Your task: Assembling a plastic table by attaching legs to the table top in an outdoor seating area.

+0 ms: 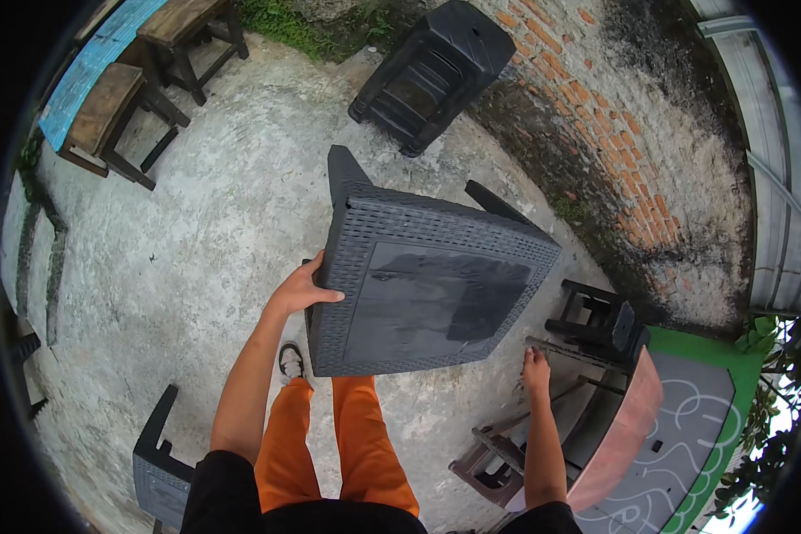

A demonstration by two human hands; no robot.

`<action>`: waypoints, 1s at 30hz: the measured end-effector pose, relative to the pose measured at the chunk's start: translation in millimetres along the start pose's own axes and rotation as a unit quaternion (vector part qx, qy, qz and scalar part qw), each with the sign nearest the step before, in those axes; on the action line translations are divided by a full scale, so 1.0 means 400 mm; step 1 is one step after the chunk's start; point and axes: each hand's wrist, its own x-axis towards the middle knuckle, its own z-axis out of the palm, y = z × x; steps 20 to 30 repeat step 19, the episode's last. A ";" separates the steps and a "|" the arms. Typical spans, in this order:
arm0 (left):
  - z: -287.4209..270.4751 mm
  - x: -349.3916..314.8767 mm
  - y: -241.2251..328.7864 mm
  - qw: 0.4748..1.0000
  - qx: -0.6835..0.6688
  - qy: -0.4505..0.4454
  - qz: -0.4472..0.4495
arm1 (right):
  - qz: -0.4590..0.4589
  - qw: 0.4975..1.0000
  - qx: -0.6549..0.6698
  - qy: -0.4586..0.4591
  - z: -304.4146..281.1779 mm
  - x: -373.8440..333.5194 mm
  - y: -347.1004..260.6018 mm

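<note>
A dark grey plastic table (445, 289) with a woven-pattern rim is tilted in front of me, its smooth top facing me and two legs showing at its far side. My left hand (304, 289) grips its left edge, thumb over the top face and fingers wrapped behind. My right hand (534, 367) is to the right of the table, apart from it, with its fingers curled. It is close to the end of a grey wooden bar (587, 354); whether it holds anything I cannot make out.
Black stacked plastic stools (436, 71) stand beyond the table, before a worn brick wall (623, 169). Wooden stools (107, 107) and a blue bench top (107, 62) are far left. A dark stool (596, 316) and a pinkish tabletop (618, 427) are right. Another woven-rim table (162, 481) is lower left.
</note>
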 end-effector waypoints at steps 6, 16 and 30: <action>0.002 0.049 0.062 0.997 0.021 0.001 -0.073 | 0.143 0.913 0.381 -0.041 0.107 0.387 0.098; 0.001 0.065 -0.011 0.983 -0.114 0.116 -0.086 | 0.246 0.697 0.617 -0.270 0.259 0.523 -0.034; -0.002 0.092 0.012 0.974 -0.153 0.156 -0.056 | 0.180 0.723 0.602 -0.287 0.239 0.509 -0.066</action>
